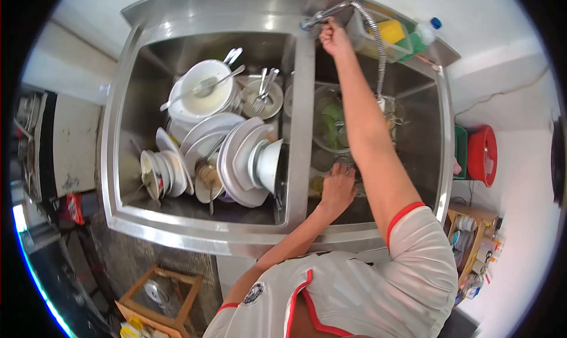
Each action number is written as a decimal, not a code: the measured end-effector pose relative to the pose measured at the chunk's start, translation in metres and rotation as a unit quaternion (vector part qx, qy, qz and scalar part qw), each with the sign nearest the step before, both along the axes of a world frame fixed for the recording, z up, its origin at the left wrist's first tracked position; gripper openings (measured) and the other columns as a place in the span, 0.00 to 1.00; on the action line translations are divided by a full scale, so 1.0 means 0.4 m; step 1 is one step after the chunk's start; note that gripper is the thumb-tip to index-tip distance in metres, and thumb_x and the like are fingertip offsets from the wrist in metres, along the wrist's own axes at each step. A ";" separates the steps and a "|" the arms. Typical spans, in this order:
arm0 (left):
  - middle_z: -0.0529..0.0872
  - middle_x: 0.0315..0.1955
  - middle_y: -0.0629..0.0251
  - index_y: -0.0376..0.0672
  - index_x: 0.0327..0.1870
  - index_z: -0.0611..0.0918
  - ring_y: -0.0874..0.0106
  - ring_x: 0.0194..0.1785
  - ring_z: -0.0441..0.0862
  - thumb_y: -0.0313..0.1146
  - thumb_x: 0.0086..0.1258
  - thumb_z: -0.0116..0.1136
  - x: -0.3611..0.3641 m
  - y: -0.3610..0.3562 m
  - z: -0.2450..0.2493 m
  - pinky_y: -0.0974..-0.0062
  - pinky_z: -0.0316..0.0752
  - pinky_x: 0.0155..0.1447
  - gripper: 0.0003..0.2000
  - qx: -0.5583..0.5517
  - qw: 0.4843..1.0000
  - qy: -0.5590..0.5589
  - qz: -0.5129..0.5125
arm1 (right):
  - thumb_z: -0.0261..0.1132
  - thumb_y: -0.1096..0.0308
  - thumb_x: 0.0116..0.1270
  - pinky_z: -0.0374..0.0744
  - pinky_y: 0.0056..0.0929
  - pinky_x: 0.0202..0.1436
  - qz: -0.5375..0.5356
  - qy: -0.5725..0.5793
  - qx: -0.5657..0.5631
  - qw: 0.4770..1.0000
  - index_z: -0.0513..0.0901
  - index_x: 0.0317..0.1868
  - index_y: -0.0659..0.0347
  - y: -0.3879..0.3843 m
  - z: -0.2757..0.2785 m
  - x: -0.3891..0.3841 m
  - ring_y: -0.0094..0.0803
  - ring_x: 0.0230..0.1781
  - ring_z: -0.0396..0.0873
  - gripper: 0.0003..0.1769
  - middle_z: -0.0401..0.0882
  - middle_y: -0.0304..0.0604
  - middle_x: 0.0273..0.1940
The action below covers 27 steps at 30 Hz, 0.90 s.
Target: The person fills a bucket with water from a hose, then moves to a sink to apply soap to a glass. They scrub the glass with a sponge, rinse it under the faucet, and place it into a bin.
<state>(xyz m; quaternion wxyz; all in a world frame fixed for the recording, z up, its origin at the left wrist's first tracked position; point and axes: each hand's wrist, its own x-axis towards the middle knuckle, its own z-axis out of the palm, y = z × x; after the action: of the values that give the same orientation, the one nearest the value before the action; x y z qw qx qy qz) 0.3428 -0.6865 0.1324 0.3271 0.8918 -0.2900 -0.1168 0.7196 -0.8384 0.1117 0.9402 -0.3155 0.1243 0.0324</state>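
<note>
My right hand reaches to the back of the sink, its fingers curled at the metal tap. Down in the right basin, my left hand has its fingers bent over what looks like a clear glass, partly hidden by them. Beyond it stands a clear bowl with something green inside. A flexible metal hose arches from the tap into this basin, past my right forearm.
Stacked white plates, bowls and cutlery fill much of the left basin. A clear container with a yellow item and a green bottle stand on the back ledge. A red basin is at right.
</note>
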 end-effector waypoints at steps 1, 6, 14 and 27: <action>0.76 0.40 0.59 0.38 0.42 0.77 0.62 0.52 0.72 0.35 0.48 0.69 -0.001 -0.002 -0.003 0.64 0.74 0.51 0.21 -0.001 1.000 -0.003 -0.003 | 0.57 0.58 0.71 0.58 0.15 0.18 -0.030 0.005 -0.007 1.000 0.72 0.34 0.55 0.018 0.006 -0.007 0.15 0.16 0.60 0.12 0.65 0.32 0.21; 0.76 0.40 0.58 0.39 0.44 0.77 0.60 0.52 0.73 0.35 0.48 0.69 -0.005 -0.005 -0.010 0.63 0.75 0.49 0.21 0.009 1.000 0.002 -0.007 | 0.55 0.54 0.71 0.59 0.16 0.17 -0.036 -0.018 0.014 0.999 0.70 0.29 0.54 0.041 -0.017 -0.012 0.15 0.14 0.59 0.16 0.65 0.30 0.20; 0.78 0.41 0.55 0.38 0.47 0.79 0.58 0.50 0.75 0.37 0.56 0.62 -0.018 -0.004 -0.027 0.60 0.77 0.40 0.19 -0.022 0.997 -0.058 -0.052 | 0.51 0.47 0.72 0.57 0.18 0.16 0.001 -0.021 0.126 0.992 0.70 0.31 0.51 0.059 -0.024 -0.032 0.15 0.12 0.56 0.18 0.61 0.27 0.17; 0.77 0.43 0.56 0.39 0.47 0.78 0.60 0.53 0.74 0.40 0.54 0.65 -0.033 -0.005 -0.015 0.62 0.76 0.46 0.21 0.048 0.996 -0.019 -0.075 | 0.44 0.63 0.75 0.58 0.20 0.16 -0.023 0.015 0.090 0.996 0.67 0.40 0.52 0.072 0.039 -0.048 0.19 0.12 0.58 0.07 0.70 0.34 0.22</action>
<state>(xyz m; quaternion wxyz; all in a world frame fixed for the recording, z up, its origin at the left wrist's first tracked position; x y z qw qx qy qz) 0.3296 -0.6885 0.1263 0.2685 0.8843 -0.3561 -0.1379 0.7004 -0.8095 0.1273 0.9632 -0.2264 0.1423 0.0266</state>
